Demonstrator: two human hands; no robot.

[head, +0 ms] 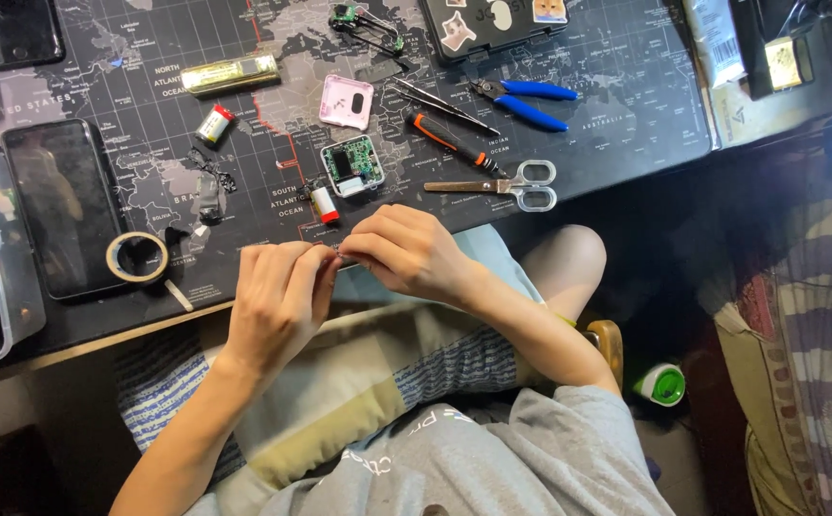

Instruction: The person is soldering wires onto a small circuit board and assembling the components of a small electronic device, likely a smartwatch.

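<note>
Both hands meet at the lower middle of the frame, right at the near edge of the desk (626, 115). The left hand (277, 296) is curled tight, fingers pinched together, and the right hand (406, 250) is closed the same way, fingertips touching the left's. Between them a small thin part (337, 258) peeks out, too hidden to name. Just above the hands lies a small white and red cylinder (323, 204), and beside it a green circuit board in a white square case (353, 165). Scissors (507, 185) lie to the right, a tape roll (137, 257) to the left, a dark phone (64, 205) further left.
</note>
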